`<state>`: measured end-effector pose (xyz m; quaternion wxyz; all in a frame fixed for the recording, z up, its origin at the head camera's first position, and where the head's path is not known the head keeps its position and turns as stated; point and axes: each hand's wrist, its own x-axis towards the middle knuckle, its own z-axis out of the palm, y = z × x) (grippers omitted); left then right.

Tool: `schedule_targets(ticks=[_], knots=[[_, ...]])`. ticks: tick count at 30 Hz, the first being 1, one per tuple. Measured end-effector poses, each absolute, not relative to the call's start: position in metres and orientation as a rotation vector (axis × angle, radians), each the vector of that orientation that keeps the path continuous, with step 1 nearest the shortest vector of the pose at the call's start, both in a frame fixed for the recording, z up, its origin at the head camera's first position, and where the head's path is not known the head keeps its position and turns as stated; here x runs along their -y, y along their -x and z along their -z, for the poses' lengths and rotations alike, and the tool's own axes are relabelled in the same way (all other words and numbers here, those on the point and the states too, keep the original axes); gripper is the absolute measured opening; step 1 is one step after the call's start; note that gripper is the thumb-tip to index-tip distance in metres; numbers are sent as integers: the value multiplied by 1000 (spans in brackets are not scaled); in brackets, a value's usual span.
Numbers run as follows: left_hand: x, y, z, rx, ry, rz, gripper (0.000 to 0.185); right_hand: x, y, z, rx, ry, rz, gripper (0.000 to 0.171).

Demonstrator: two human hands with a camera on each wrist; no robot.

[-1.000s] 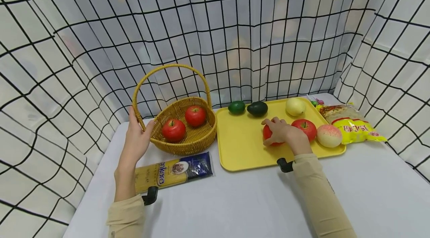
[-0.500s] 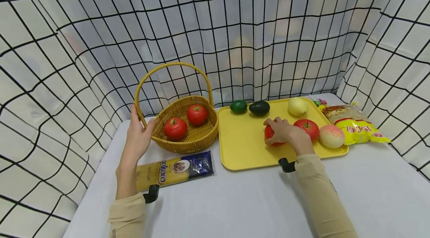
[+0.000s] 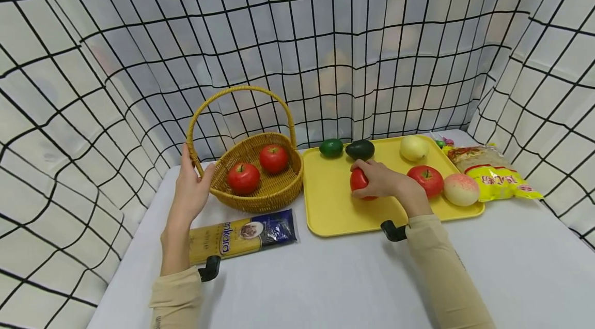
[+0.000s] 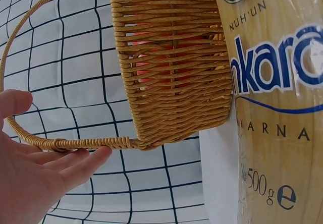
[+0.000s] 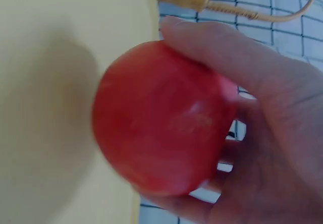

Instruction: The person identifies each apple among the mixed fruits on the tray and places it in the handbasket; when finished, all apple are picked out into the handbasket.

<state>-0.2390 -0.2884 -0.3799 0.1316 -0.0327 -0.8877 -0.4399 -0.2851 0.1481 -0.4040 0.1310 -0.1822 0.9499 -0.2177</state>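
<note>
Staged recording booth: grid-print curtain round white table w/ fake fruit.

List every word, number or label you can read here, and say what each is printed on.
"nkara", "NUH'UN", "ARNA", "500 g e": on the yellow and blue pasta packet, cut off by the frame.
"nkara": same packet in the head view.
Red print on the yellow snack bag: too blurred to read.

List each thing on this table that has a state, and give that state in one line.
Right hand: grips the red apple, lifted over the yellow plastic tray.
Left hand: open, touching the woven wicker basket.
Woven wicker basket: upright, two red apples inside.
Spaghetti packet: lying flat, sealed.
</note>
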Motion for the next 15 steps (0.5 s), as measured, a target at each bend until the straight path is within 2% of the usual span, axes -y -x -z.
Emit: schedule_targets(ticks=[11, 15], knots=[[290, 239, 379, 2579, 89, 1268, 86, -98, 271, 378, -2866, 732, 910, 68], [290, 237, 378, 2589, 88, 1251, 87, -66, 279, 368, -2820, 821, 934, 68]])
